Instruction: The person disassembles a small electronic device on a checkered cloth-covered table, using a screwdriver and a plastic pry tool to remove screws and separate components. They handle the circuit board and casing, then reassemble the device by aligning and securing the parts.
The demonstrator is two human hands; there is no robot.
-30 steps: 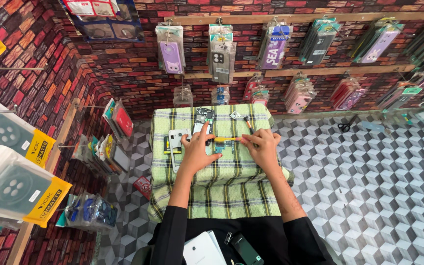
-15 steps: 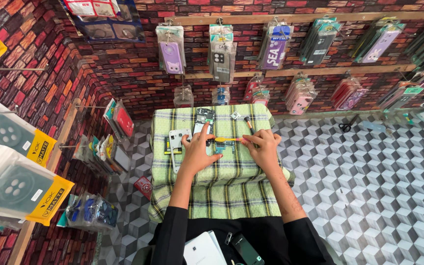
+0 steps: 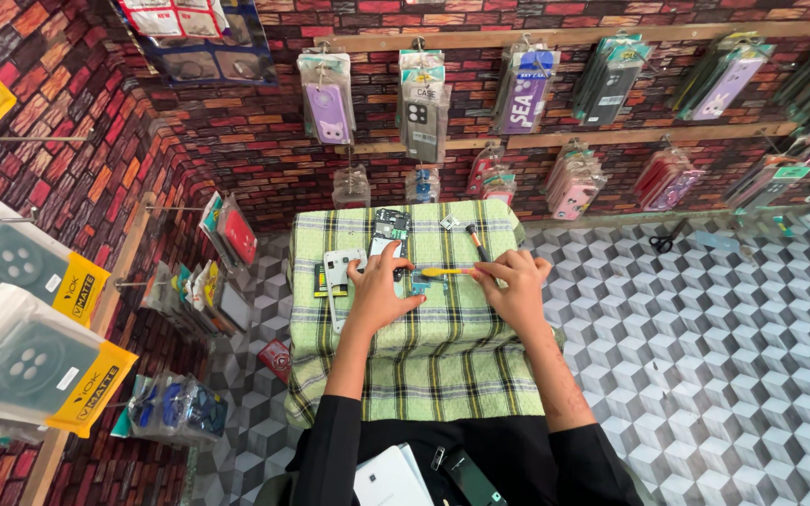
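While left hand (image 3: 379,292) presses flat, fingers spread, on small green circuit board (image 3: 427,287) on green checked cloth (image 3: 424,337), right hand (image 3: 516,286) pinches yellow-handled screwdriver (image 3: 447,272); shaft axis runs left-right, tip leftward at board, just beside left fingertips.

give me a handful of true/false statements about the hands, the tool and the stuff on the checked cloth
1. The right hand holds a yellow-handled tool lying roughly level. True.
2. The left hand hangs in the air, clear of everything. False: it rests on the opened phone on the green checked cloth.
3. A pair of scissors lies on the patterned floor to the right. True.
4. The wall behind is bare. False: packaged phone cases hang along wooden rails.
5. A white phone part lies left of the left hand on the cloth. True.
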